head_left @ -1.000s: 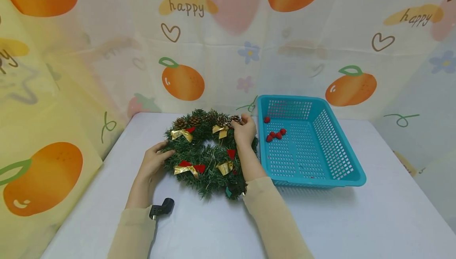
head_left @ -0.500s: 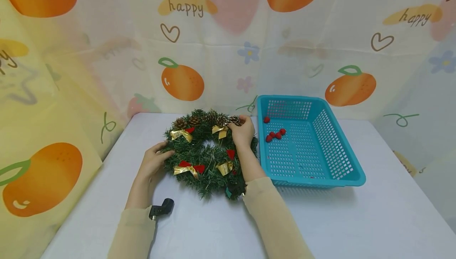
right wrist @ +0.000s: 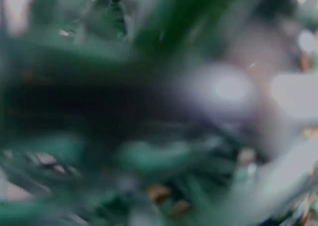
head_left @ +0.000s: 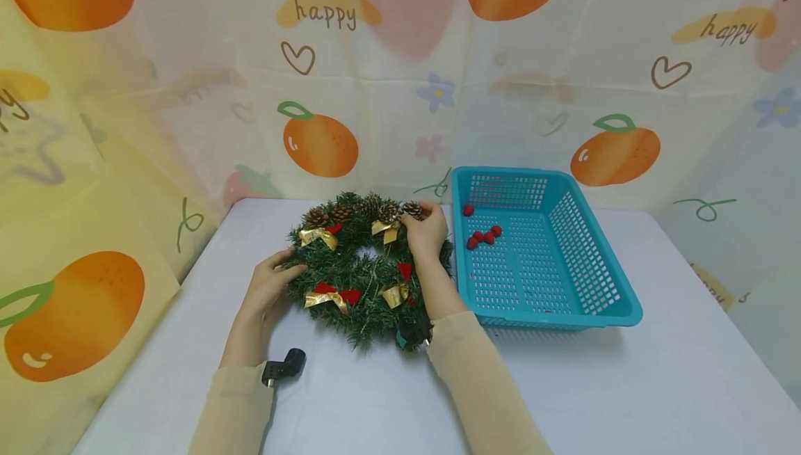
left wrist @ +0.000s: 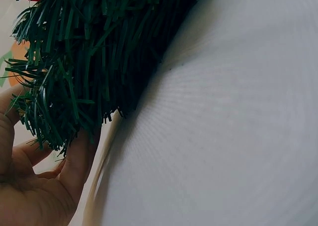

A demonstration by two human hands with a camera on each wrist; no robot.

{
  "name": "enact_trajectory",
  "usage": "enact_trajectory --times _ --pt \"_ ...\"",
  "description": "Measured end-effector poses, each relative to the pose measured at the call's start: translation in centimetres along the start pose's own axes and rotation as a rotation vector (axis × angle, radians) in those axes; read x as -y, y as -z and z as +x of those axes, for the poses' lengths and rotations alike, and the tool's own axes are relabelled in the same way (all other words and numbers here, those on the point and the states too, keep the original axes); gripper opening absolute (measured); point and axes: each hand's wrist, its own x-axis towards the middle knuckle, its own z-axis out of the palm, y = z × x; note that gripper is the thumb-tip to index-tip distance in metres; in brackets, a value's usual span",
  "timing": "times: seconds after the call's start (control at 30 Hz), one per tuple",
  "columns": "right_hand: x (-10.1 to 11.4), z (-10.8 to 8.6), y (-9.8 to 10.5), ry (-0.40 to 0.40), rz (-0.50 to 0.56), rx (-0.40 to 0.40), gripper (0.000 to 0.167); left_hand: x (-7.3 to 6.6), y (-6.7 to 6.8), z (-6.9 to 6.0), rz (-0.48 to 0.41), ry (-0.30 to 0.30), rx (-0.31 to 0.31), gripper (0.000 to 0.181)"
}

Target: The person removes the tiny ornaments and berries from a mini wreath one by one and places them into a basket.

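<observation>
A green wreath [head_left: 350,270] with gold bows, red pieces and several pine cones lies flat on the table. At its left edge the left hand [head_left: 265,284] holds the branches, thumb and fingers on either side; the left wrist view shows this hand [left wrist: 44,186] under the green needles [left wrist: 74,62]. Over the upper right of the wreath, the right hand [head_left: 428,232] has its fingers curled round a frosted pine cone [head_left: 411,209]. Blurred green needles [right wrist: 184,17] fill the right wrist view, where the hand cannot be made out.
A turquoise basket [head_left: 519,267] stands just right of the wreath, with several small red berries [head_left: 489,238] inside at its left. White cloth covers the table [head_left: 363,399]. A fruit-patterned curtain [head_left: 388,128] hangs behind it.
The right hand has shifted slightly left and its fingers have come closer round the frosted pine cone. The left hand, wreath and basket have stayed in place.
</observation>
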Motion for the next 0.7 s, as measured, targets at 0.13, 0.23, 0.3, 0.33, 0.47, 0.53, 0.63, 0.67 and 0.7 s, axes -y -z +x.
enact_trajectory --times 0.13,0.23,0.3,0.33,0.47,0.53,0.63,0.67,0.7 --pt "0.3 -0.1 0.1 -0.008 0.038 -0.016 0.044 -0.1 0.0 -0.1 0.004 0.001 -0.002 0.071" --pt "0.4 -0.2 0.2 -0.01 0.069 -0.028 0.045 -0.2 -0.1 -0.1 0.009 0.002 0.0 0.072" --pt "0.6 -0.3 0.3 -0.009 0.092 -0.032 0.046 -0.2 0.0 -0.1 0.006 0.002 0.0 0.072" --pt "0.7 -0.4 0.3 -0.006 0.101 -0.034 0.046 -0.2 -0.1 -0.1 0.002 0.002 0.0 0.072" --pt "1.2 -0.7 0.4 0.015 0.136 -0.042 0.047 -0.3 -0.1 -0.2 -0.019 -0.004 0.004 0.072" --pt "1.5 -0.8 0.5 0.02 0.149 -0.037 0.046 -0.3 -0.1 -0.2 -0.022 -0.006 0.007 0.072" --pt "2.0 -0.9 0.7 0.05 0.171 -0.026 0.046 -0.2 0.0 -0.2 -0.009 -0.01 0.008 0.072" --pt "2.3 -1.0 0.9 0.056 0.183 -0.018 0.046 -0.2 0.0 -0.2 -0.004 -0.011 0.009 0.072" --pt "2.6 -1.1 1.1 0.07 0.197 -0.008 0.046 -0.1 0.0 -0.2 0.0 -0.012 0.01 0.072"
